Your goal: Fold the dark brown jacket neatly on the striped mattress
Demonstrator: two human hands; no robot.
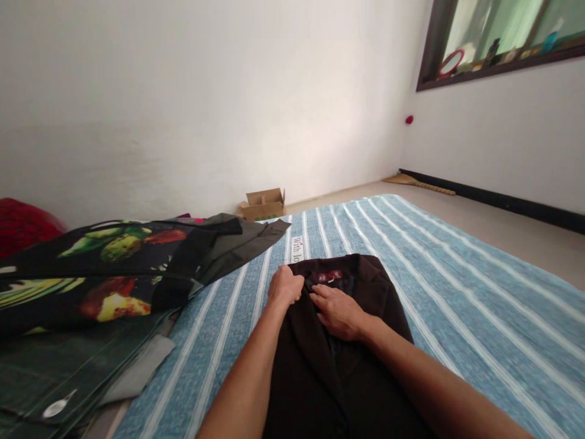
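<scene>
A dark brown jacket (365, 372) lies front up on the striped blue bed sheet (237, 305), its collar end pointing away from me. Inside the neck, a red label (329, 276) shows. My left hand (286, 286) is closed on the jacket at its left shoulder, beside the collar. Across the lapel near the neck opening rests my right hand (338, 311), its fingers stretched out and touching the cloth. The lower part of the jacket runs out of view between my forearms.
To the left lie a black garment with a colourful print (123, 244) and a dark green garment (82, 366). An open cardboard box (264, 205) stands beyond the bed by the wall. A broom (420, 181) lies on the floor at the right. A window (503, 36) holds a red-framed mirror (451, 63).
</scene>
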